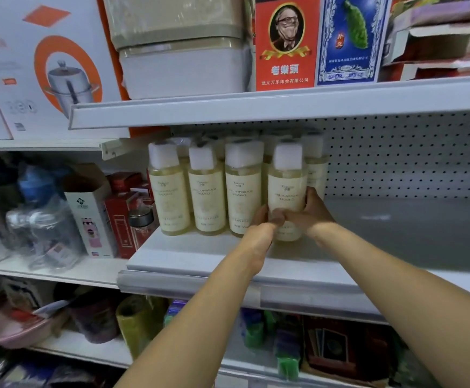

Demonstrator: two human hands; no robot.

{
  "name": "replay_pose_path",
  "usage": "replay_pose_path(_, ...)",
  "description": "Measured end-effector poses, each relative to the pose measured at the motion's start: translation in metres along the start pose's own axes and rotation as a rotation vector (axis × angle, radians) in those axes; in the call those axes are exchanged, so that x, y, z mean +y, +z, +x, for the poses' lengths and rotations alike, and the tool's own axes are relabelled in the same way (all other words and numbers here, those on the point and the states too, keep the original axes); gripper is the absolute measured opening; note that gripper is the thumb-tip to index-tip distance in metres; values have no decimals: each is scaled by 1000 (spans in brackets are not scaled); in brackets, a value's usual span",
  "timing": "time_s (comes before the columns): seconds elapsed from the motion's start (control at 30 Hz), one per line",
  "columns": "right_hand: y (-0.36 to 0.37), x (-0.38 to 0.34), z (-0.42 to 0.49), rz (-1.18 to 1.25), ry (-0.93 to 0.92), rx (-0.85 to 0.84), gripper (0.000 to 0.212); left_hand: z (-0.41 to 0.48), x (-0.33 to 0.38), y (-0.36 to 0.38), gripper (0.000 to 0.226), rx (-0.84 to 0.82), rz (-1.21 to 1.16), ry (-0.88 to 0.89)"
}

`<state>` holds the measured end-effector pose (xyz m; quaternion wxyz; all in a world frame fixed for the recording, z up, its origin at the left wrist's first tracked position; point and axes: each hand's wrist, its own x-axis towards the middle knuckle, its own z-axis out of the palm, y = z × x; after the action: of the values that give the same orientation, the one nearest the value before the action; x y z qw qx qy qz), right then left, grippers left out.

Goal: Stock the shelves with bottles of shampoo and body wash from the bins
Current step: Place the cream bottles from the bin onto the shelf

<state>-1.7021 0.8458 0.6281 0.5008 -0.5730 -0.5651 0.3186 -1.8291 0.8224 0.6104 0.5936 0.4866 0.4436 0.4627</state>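
The white shelf (396, 239) fills the middle of the view, its flat deck bare on the right under a pegboard back panel (410, 155). Above it runs a second shelf (256, 107) loaded with a big white-and-orange cooker box (46, 65), stacked pale lidded containers (180, 51), a red box (285, 43) with a portrait on it and a blue box (351, 37) next to that. Off to the left, a neighbouring bay holds clear plastic-wrapped bottles (41, 219) and red cartons (122, 217); the shelf below is packed with dark and green goods, too blurred to name.

Now the stock itself: a cluster of pale yellow bottles (206, 191) with square white caps stands upright on the left part of the middle shelf, three across the front and more behind them. The front bottle (287, 191) at the right end of the row is the one being handled, upright with its base down at the shelf deck, just beside its neighbour.

Both arms reach in from below. The left hand (259, 222) presses its fingers against the bottle's lower left side; the right hand (312, 211) wraps the lower right side, thumb across the front of the label. Both hands are closed on that one bottle.
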Motion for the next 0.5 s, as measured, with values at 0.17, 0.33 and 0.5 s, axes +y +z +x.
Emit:
replay_pose_path(0.17,3,4,12,0,4,-15,82,12,-1,3,51,34,31,5)
replay_pose_path(0.33,5,6,15,-21,35,-14,83,13,1,4,49,47,27,-6)
replay_pose_path(0.5,14,3,11,-146,113,65,87,-1,10,-1,30,74,-63,-91)
